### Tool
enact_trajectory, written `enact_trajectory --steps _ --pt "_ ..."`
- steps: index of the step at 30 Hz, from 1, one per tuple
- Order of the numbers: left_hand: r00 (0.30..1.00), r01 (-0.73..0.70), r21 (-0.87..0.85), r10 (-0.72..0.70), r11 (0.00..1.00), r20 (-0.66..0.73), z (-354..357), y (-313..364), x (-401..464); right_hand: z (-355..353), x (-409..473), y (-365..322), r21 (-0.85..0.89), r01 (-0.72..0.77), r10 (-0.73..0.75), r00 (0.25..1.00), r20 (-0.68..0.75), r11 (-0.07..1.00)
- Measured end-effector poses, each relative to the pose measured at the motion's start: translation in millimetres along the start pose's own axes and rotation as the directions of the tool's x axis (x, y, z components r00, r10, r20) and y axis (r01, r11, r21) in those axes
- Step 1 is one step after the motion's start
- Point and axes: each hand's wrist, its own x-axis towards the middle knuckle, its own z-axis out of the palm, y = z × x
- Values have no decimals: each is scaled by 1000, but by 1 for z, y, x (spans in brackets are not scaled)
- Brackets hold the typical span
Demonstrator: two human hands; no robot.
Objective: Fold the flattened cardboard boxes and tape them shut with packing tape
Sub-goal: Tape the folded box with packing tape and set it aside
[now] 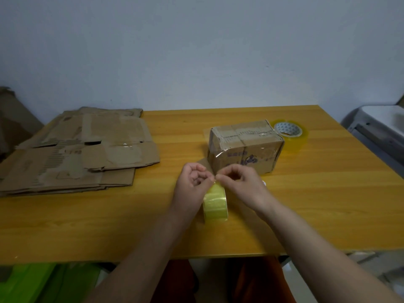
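A yellow tape roll (215,204) stands on edge on the wooden table (306,193), just in front of me. My left hand (193,184) and my right hand (240,184) meet above its top, and both pinch the tape's loose end with thumb and fingertips. Behind my hands a folded cardboard box (244,146) sits closed, with clear tape across its top seam. A stack of flattened cardboard boxes (83,149) lies at the left of the table.
A second, clear tape roll (289,133) lies flat behind the box at the right. A grey-white object (378,127) stands off the table's right side. Green items (43,283) sit below the table's front edge.
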Motion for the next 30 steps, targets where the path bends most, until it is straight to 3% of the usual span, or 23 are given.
enact_trajectory --steps 3,7,11,16,20,30 --pt "999 -46 51 45 998 17 4 0 -4 3 -3 3 290 -92 105 994 -27 953" --pt "996 -83 92 82 992 16 7 4 -8 7 -4 1 427 -91 128 990 -57 900" --pt "994 -106 133 104 985 23 7 8 -8 8 -5 4 390 -51 88 993 -78 919" --pt "993 -94 95 87 991 82 7 8 -9 14 -10 8 250 154 -99 970 -220 956" --pt "993 -85 85 77 993 92 9 7 -9 19 -16 11 270 266 -178 934 -311 925" --pt "982 -124 176 145 977 -117 22 3 -18 20 -4 15 204 172 -95 935 -341 964"
